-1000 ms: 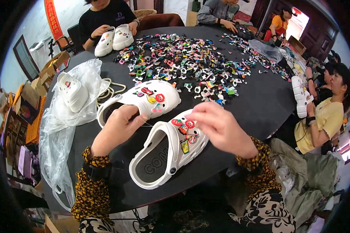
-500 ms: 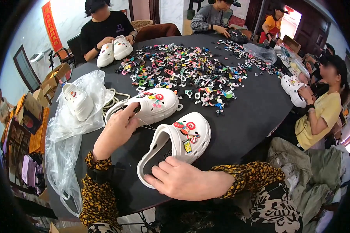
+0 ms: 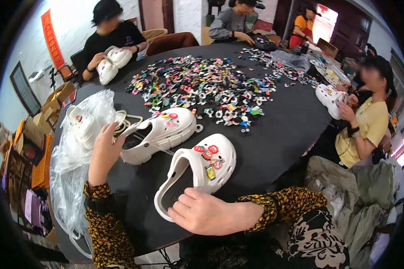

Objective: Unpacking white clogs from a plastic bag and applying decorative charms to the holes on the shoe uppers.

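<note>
My right hand (image 3: 211, 211) is closed on the side rim of a white clog (image 3: 224, 157), near its heel. Colourful shoe charms (image 3: 210, 158) sit on that clog's upper. Just beyond, a second white clog (image 3: 170, 136), also with charms on top, lies on its sole, and a thin clear strand seems to run between the two. My left hand (image 3: 104, 150) is beside this second clog's heel, fingers stretched and apart, holding nothing that I can see. Its fingertips are close to a bundle of pale cord (image 3: 129, 122).
A large pile of loose charms (image 3: 206, 85) covers the middle of the dark table (image 3: 274, 139). At left, a white clog (image 3: 81, 125) rests on a clear plastic bag (image 3: 67, 179). Across the table and at right, other people handle white clogs (image 3: 114, 62).
My left hand has drawn left, off the second clog's opening, and its fingers have spread. My right hand keeps its hold. The person across has tilted their pair of clogs.
</note>
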### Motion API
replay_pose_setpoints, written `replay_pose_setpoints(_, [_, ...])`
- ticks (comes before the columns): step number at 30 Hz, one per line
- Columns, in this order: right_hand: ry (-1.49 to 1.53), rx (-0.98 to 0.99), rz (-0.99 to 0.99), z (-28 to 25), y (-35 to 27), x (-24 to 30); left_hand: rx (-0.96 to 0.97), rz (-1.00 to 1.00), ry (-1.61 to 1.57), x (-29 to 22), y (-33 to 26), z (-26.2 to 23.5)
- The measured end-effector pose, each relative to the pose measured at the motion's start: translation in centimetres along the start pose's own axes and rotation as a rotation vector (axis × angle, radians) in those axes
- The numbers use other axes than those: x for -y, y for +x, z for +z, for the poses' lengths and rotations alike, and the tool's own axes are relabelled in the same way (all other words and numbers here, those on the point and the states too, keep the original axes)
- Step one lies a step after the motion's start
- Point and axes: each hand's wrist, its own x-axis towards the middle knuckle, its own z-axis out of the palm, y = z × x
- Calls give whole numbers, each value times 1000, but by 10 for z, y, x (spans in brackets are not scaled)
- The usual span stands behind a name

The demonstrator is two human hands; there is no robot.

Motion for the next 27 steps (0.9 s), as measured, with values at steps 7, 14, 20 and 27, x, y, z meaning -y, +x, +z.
replay_pose_setpoints(7, [68,-35,-41,-16,-5,-14,215,-311,-427,41,-7,14])
replay_pose_setpoints(14, [287,120,-46,-54,-40,-33,519,-313,-469,-43,-13,10])
replay_pose_setpoints(20, [415,262,5,-69,-69,-42,410,-93,-374,-42,-17,29])
replay_pose_setpoints(27, [268,34,368,-81,-59,-55,464,-289,-488,-63,-18,19])
